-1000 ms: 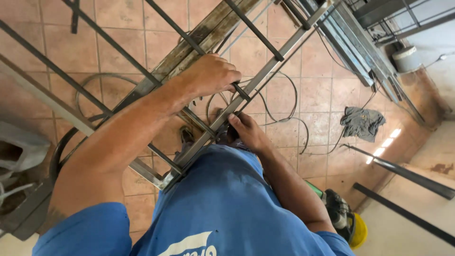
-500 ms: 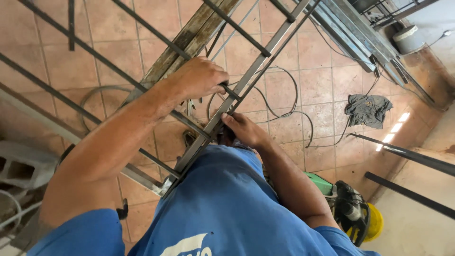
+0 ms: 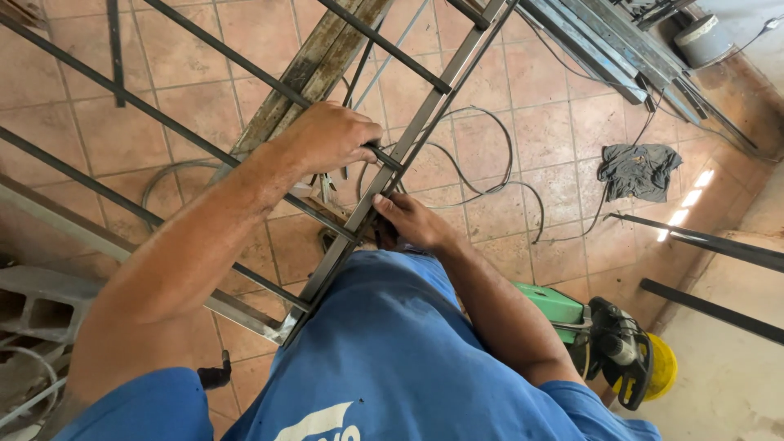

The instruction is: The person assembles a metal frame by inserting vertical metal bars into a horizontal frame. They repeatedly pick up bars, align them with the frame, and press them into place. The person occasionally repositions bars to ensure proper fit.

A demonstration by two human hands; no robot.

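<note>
A dark steel grille frame (image 3: pixel 425 122) with parallel bars lies raised over a tiled floor, one long side rail running diagonally past my body. My left hand (image 3: pixel 331 135) is closed around one thin cross bar (image 3: pixel 245 69) just where it meets the side rail. Just below it, my right hand (image 3: pixel 408 220) rests on the same rail with its fingers curled against the rail's edge; what is under the fingers is hidden. A worn wooden plank (image 3: pixel 314 69) runs beneath the frame.
Black cables (image 3: pixel 490 155) loop on the terracotta tiles. A grey rag (image 3: pixel 641 171) lies at right. A green and yellow power tool (image 3: pixel 608 347) sits by my right elbow. Steel bars (image 3: pixel 621 49) are stacked at top right, a concrete block (image 3: pixel 37 306) at left.
The view has shifted slightly; my left hand has stayed closed on the cross bar and my right hand has kept to the rail, moving a little along it.
</note>
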